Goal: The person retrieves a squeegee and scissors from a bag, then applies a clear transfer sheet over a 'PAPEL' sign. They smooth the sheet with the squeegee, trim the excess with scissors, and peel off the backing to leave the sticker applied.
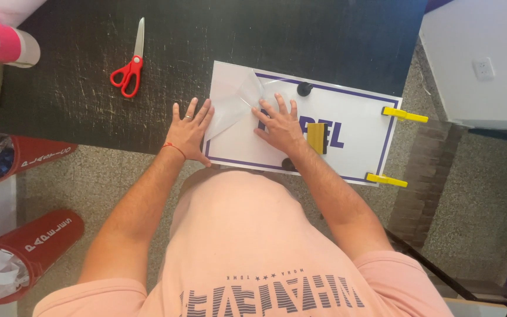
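1. The white sign panel (359, 126) with purple border lies on the black tabletop (89, 100), its right end overhanging and held by two yellow clamps (403, 114).
2. The left hand (190, 132) rests flat at the panel's left edge, fingers spread, holding nothing; it should bear down to stop the panel sliding.
3. The right hand (278, 124) presses spread fingers on the clear film (236, 97) at the left of the panel. Smooth outward from the centre, judging by the creases.
4. The yellow squeegee (316, 138) lies just right of that hand; red scissors (129, 69) lie well apart, far left.
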